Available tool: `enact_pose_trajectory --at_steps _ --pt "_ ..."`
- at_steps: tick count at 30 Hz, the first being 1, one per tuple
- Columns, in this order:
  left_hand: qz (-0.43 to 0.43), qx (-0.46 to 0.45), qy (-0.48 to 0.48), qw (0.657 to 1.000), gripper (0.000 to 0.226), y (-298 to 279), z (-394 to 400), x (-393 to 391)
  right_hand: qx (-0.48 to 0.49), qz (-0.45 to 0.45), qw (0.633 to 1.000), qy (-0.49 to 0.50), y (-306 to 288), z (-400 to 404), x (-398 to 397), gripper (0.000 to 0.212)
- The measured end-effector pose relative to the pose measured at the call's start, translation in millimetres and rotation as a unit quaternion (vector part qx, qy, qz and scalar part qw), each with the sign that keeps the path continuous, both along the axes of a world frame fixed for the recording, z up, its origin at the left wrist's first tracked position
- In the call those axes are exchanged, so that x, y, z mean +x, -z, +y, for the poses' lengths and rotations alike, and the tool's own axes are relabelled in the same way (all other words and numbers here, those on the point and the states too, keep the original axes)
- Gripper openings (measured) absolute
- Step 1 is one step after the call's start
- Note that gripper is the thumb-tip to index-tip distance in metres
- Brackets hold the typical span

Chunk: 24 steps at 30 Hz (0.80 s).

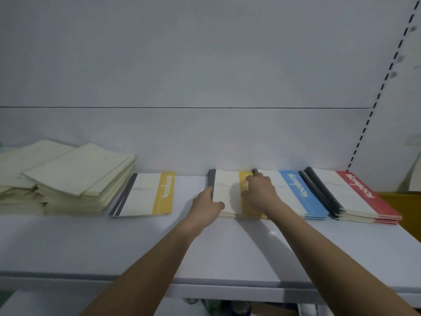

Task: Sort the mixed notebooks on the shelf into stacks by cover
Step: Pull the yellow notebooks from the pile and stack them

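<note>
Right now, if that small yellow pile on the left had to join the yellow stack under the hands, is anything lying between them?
Nothing visible does. Between the small yellow pile and the yellow stack lies only bare white shelf. The left hand grips the stack's left edge, so it sits on that side.

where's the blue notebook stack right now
In the head view the blue notebook stack lies right of centre on the shelf, between the yellow stack under both hands and the red stack.
</note>
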<state>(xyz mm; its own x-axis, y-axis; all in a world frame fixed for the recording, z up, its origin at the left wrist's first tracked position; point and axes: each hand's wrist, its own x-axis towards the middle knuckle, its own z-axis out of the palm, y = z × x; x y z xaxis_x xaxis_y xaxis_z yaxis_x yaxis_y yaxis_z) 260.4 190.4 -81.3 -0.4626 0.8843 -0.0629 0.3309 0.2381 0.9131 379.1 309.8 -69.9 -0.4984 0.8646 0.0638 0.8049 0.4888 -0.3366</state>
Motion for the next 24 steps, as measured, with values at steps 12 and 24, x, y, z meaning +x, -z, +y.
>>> enact_pose_trajectory --at_steps 12,24 --pt "0.169 -0.004 -0.018 0.985 0.048 1.2 -37.2 -40.5 -0.002 0.174 0.970 -0.168 4.5 -53.5 -31.5 0.028" --pt "0.321 -0.010 -0.083 0.943 0.024 10.7 -177.4 -164.8 0.073 0.067 0.957 -0.273 18.4 -140.5 -155.2 0.051"
